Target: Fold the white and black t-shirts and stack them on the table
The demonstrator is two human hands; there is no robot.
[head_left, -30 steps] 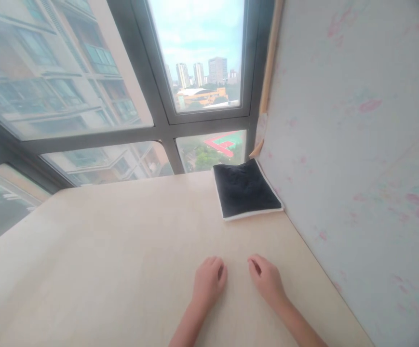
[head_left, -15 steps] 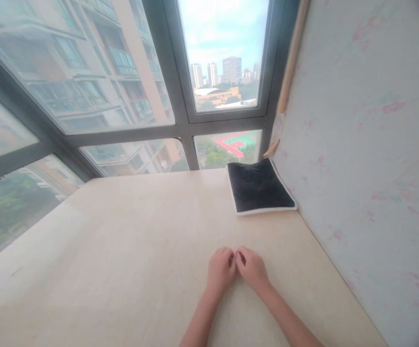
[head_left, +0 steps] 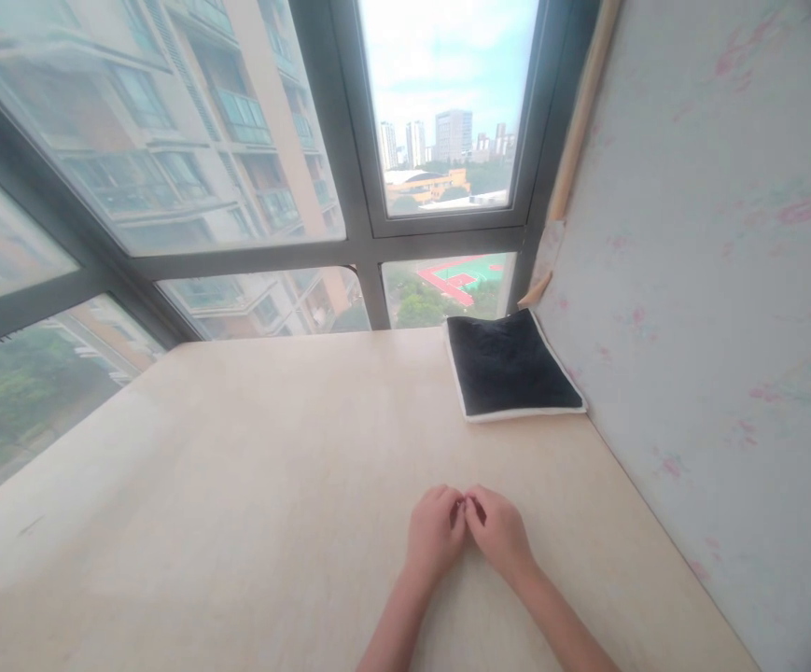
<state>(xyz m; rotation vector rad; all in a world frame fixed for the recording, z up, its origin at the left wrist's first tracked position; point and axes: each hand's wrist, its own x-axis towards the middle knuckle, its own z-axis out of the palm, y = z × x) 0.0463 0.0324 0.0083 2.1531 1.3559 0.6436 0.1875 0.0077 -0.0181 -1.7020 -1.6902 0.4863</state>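
My left hand [head_left: 437, 530] and my right hand [head_left: 497, 527] meet at the fingertips low over the pale ledge [head_left: 251, 485]. Both are closed, with the fingers curled inward and pressed together. Whatever they may pinch between them is hidden or too small to make out. Beyond my hands, against the wall, lies a flat black square cushion or pad [head_left: 517, 362] with a white edge; neither hand touches it.
Grey window frames [head_left: 251, 254] border the far and left sides of the ledge, with buildings and trees outside. On the right rises a wall [head_left: 713, 308] with a faded pink flower pattern. A peeling strip [head_left: 537, 287] hangs at the window corner.
The view has shifted slightly, so the pad and window corner sit a little further right. My hands stay together at the fingertips, with hardly any change in their pose.
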